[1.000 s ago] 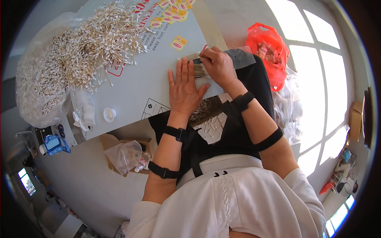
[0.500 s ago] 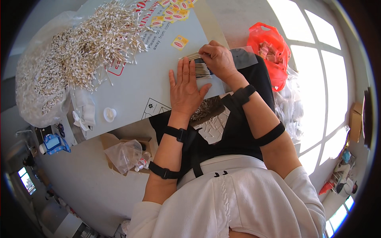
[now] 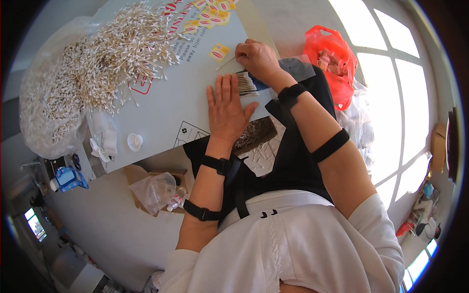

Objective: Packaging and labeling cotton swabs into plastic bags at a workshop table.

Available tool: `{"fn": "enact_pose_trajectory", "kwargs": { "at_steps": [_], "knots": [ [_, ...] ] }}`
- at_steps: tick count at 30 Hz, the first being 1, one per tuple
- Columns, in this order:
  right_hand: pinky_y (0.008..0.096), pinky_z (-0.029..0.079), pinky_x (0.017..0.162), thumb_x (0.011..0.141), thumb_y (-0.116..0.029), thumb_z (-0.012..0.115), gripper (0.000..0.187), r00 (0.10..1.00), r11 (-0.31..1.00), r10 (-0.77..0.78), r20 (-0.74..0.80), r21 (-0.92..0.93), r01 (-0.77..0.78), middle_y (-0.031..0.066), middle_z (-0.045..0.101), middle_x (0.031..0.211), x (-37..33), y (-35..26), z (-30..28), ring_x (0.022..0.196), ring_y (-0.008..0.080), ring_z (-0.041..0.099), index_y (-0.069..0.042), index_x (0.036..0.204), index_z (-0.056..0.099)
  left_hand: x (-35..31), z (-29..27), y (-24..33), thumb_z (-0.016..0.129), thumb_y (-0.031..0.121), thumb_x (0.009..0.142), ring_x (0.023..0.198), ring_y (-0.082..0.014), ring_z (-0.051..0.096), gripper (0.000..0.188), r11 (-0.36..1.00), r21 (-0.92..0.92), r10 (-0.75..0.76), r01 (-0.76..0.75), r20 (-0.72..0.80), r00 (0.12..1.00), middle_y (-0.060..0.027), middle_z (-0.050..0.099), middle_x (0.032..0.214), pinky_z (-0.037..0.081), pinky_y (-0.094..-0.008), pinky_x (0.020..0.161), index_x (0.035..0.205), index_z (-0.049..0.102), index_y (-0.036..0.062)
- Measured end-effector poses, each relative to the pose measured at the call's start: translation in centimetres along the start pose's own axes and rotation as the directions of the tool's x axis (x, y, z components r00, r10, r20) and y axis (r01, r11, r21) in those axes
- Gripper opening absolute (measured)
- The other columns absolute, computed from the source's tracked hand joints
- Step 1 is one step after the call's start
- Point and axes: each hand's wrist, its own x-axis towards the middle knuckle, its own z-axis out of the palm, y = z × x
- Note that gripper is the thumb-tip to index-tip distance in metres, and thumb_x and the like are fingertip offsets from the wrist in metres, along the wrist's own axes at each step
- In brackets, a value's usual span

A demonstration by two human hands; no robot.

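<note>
My left hand (image 3: 227, 107) lies flat on the grey table board, fingers stretched forward. Its fingertips touch the left ends of a neat row of cotton swabs (image 3: 248, 83), which rests on something dark blue. Beyond the row, my right hand (image 3: 259, 59) is closed in a pinch on a single cotton swab (image 3: 225, 63) that sticks out to the left. One yellow-and-white label (image 3: 219, 52) lies just past that swab. A great heap of loose cotton swabs (image 3: 129, 41) spills from a clear plastic bag (image 3: 36, 128) on the left of the table.
More yellow labels (image 3: 211, 15) lie at the far edge. A small white cup (image 3: 135, 141) stands near the front edge. An open box of swabs (image 3: 264, 133) sits below the table edge by my lap. To the right are a clear sheet (image 3: 300, 68) and a red bag (image 3: 337, 73).
My right hand has lifted away from the row, moving farther off and left, with one cotton swab pinched in it. More of the row shows. My left hand has hardly moved.
</note>
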Motion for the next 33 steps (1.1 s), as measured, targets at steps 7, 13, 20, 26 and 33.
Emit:
{"fn": "enact_pose_trajectory", "kwargs": {
  "at_steps": [7,13,20,26,33],
  "knots": [
    [0.0288,0.05,0.077,0.089,-0.007,0.058,0.012,0.944,0.876,0.248,-0.217,0.466,-0.123,0.0083,0.063,0.091,-3.1,-1.1,0.2,0.087,0.0191,0.064,-0.003,0.096,0.068,-0.3,-0.1,0.1,0.06,0.028,0.091,0.134,-0.0369,0.031,0.064,0.999,-0.028,-0.025,0.024,-0.036,0.999,-0.0181,0.038,0.14,0.022,-0.0501,0.113,0.142,0.035,-0.0024],
    [0.024,0.047,0.09,0.095,-0.001,0.053,0.019,0.88,0.579,0.399,-0.259,0.815,-0.023,0.0053,0.062,0.106,-7.7,-1.4,2.3,0.097,0.0122,0.06,0.004,0.11,0.063,0.8,0.7,-0.6,0.059,0.003,0.086,0.119,-0.0341,0.046,0.041,0.77,-0.638,-0.334,0.022,-0.374,0.865,-0.0175,0.049,0.127,0.039,-0.0408,0.101,0.126,0.05,-0.001],
    [0.0309,0.047,0.063,0.078,0.006,0.063,0.015,0.919,0.899,0.176,-0.353,0.438,-0.004,0.0104,0.057,0.089,-9.2,-1.2,0.8,0.072,0.0263,0.059,-0.002,0.089,0.059,2.6,-1.4,-4.1,0.066,-0.001,0.077,0.09,-0.0271,0.054,0.012,0.863,-0.481,-0.285,0.152,-0.217,0.934,-0.0064,0.057,0.087,0.046,-0.0372,0.079,0.085,0.06,0.0056],
    [0.0329,0.046,0.063,0.078,0.007,0.061,0.013,0.916,0.862,0.196,-0.35,0.507,0.009,0.0107,0.053,0.083,-9.2,-1.2,0.7,0.071,0.0276,0.057,-0.002,0.082,0.053,5.4,-2.4,-3.6,0.073,0.002,0.069,0.085,-0.0285,0.055,0.013,0.961,-0.275,0.005,-0.019,-0.053,0.999,-0.0066,0.056,0.079,0.047,-0.0398,0.074,0.076,0.063,0.0073],
    [0.0339,0.046,0.064,0.077,0.008,0.062,0.015,0.915,0.875,0.183,-0.358,0.484,0.014,0.0111,0.053,0.083,-9.2,-1.3,0.5,0.073,0.0287,0.056,-0.002,0.082,0.052,6.1,-2.2,-3.2,0.072,0.002,0.068,0.084,-0.0295,0.055,0.013,0.983,-0.152,0.099,-0.103,-0.034,0.995,-0.0067,0.057,0.079,0.046,-0.0415,0.073,0.073,0.061,0.0071]
  ]
}}
